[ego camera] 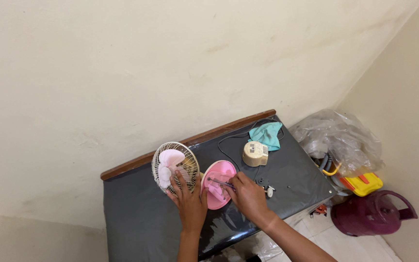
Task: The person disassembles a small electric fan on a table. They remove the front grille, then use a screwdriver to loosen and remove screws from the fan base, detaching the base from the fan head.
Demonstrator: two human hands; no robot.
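a person's left hand (pixel 188 200) presses flat, fingers spread, on a small fan's wire cage (pixel 174 166), beside the pink base (pixel 218 183); the right hand (pixel 248 195) pinches a screwdriver (pixel 221 183) lying crosswise, tip toward the cage, on a dark table (pixel 136 223).

Two bare forearms extended from the near edge of the worktop, left hand (pixel 188 200) laid flat with fingers spread, palm down, right hand (pixel 247 194) curled closed with fingers pinched, wrist angled inward, hands set close together
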